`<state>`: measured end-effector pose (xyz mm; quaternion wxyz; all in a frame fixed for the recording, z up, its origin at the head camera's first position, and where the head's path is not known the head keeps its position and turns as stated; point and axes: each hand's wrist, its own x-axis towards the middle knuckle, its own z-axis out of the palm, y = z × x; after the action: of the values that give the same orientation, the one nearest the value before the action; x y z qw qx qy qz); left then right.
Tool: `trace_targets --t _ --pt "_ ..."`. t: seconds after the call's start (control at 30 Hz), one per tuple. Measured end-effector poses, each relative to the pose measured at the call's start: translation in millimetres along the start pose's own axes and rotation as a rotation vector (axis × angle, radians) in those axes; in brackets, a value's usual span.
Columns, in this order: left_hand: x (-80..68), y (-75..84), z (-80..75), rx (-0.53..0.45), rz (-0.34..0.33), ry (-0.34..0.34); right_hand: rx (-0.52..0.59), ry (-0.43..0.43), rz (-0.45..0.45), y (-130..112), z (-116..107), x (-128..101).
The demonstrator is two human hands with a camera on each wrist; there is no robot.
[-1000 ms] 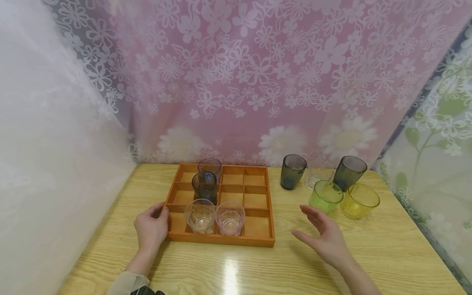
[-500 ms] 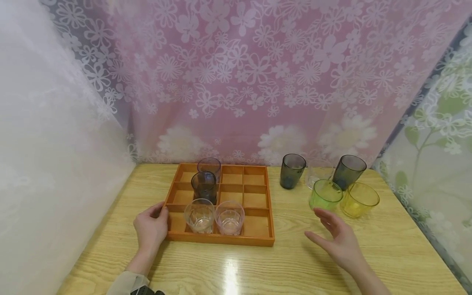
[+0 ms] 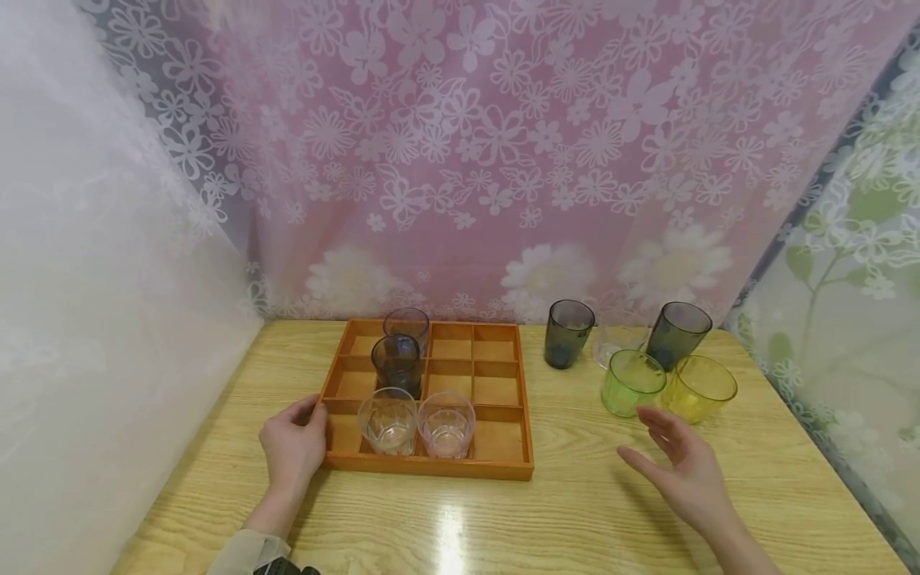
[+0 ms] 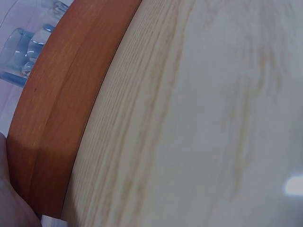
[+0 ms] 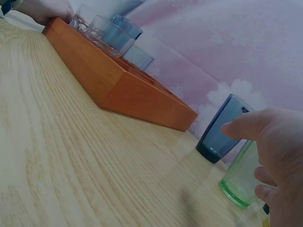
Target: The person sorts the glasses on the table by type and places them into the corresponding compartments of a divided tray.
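Head: the compartmented tray (image 3: 431,466) holds four glasses (image 3: 398,371), the left hand (image 3: 293,443) pinching its left rim; the right hand (image 3: 686,475), thumb and fingers spread, is near the green glass (image 3: 632,385). Left wrist: the hand meets the tray's wall. Right wrist: the green glass and a dark glass (image 5: 217,143) stand outside the tray

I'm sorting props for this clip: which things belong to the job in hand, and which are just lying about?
Likely in the job:
wooden tray, gripped by left hand
glasses in it
glasses beside it, near right hand

Just around:
table
floral curtain
black wrist item
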<state>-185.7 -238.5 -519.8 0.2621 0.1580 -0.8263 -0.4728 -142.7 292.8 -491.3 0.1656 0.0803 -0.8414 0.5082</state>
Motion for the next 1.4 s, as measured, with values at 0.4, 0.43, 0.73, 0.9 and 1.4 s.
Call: trace_targets --t 0.4,0.43,0.73,0.9,1.4 --pt "1.4 1.5 0.5 -0.008 0.012 -0.005 -0.048 0.026 0.085 10.2 -13.3 5.8" --pt "1.6 1.7 0.6 -0.009 0.012 -0.007 -0.059 0.019 0.098 10.9 -14.1 6.6" --pt "2.4 0.4 0.4 -0.013 0.007 -0.01 -0.049 -0.029 0.128 17.1 -15.6 17.7" --pt "2.0 1.1 -0.4 -0.001 0.012 0.001 -0.044 -0.028 0.105 20.7 -10.9 26.5" --pt "0.5 -1.0 -0.7 0.001 0.007 0.0 -0.013 0.019 0.225 29.1 2.0 52.3"
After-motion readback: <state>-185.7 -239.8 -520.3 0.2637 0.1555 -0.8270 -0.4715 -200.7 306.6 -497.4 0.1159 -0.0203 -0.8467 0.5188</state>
